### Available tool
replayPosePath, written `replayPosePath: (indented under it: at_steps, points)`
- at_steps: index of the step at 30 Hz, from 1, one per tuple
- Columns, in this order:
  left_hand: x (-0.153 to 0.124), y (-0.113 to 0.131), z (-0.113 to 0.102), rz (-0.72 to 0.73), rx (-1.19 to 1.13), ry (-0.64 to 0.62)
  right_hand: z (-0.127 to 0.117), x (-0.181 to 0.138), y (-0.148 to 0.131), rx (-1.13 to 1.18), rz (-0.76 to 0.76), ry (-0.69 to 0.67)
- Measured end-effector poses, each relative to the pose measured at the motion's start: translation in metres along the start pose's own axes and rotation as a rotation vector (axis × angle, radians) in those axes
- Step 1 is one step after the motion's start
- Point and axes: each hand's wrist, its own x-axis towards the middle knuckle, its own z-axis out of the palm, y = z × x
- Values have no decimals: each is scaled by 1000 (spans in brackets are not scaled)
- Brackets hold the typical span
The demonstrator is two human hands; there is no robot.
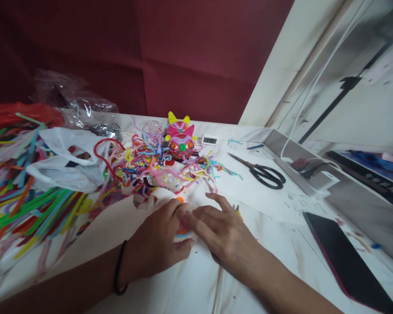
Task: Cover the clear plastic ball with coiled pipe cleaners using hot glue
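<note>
My left hand (pixel 157 240), with a black band at the wrist, is closed around a small colourful pipe-cleaner piece (pixel 183 235). Orange, pink, blue and white parts of it show between my hands. My right hand (pixel 222 229) meets it from the other side, thumb and index finger closed at its top and the little finger lifted away; the exact pinch point is hidden. Just beyond my hands lies a tangle of pipe-cleaner scraps (pixel 144 161). Behind it stands a finished-looking animal head (pixel 182 141) in pink, red and yellow, with a green nose.
Black-handled scissors (pixel 265 174) lie at right, points to the left. Pipe-cleaner bundles (pixel 42 209) and a white plastic bag (pixel 68 161) fill the left side. A black tablet-like slab (pixel 350 261) lies front right. A small digital display (pixel 209 140) stands behind.
</note>
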Motion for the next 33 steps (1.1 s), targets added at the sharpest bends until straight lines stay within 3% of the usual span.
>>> replayPosePath:
  at_steps: [11, 17, 28, 33]
  points:
    - [-4, 3, 14, -92, 36, 60, -6, 3, 2, 30, 80, 177]
    - [-4, 0, 20, -102, 55, 121, -5, 0, 7, -24, 106, 205]
    - [-3, -1, 12, -116, 21, 112, -3, 0, 13, -73, 95, 196]
    - [-2, -3, -2, -78, 19, 14, -4, -1, 14, -75, 98, 182]
